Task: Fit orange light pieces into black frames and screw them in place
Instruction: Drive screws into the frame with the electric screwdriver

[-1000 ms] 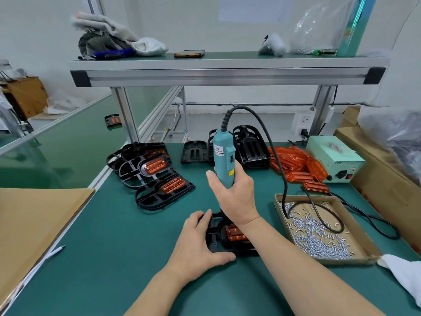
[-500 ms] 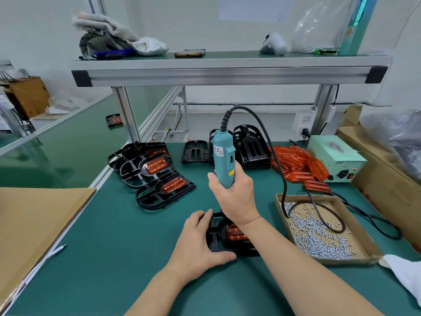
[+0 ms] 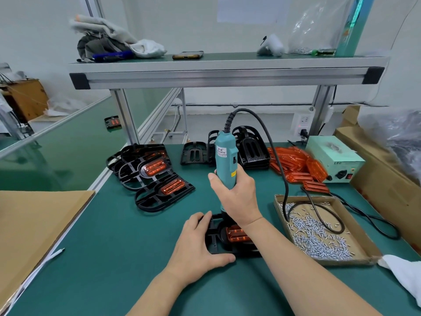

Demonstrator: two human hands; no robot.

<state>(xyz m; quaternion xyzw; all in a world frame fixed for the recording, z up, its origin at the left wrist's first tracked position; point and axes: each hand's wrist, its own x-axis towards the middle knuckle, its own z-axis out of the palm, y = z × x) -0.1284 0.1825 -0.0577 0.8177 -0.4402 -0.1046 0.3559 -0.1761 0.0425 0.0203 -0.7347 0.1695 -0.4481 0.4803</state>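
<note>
A black frame lies on the green mat near me with an orange light piece seated in it. My left hand holds the frame's left side, fingers over its top and thumb along its near edge. My right hand grips a teal electric screwdriver upright over the frame; its tip is hidden behind my hand and wrist. Finished frames with orange pieces lie stacked at the left. Loose orange light pieces are piled at the right, and empty black frames stand behind the screwdriver.
A cardboard tray of silver screws sits to the right, with the screwdriver's cable looping through it. A pale green power box stands behind it. Cardboard lies at the left, a white cloth at the right edge, a shelf overhead.
The screwdriver and my right hand have barely shifted; both hands stay in place on the tool and the frame.
</note>
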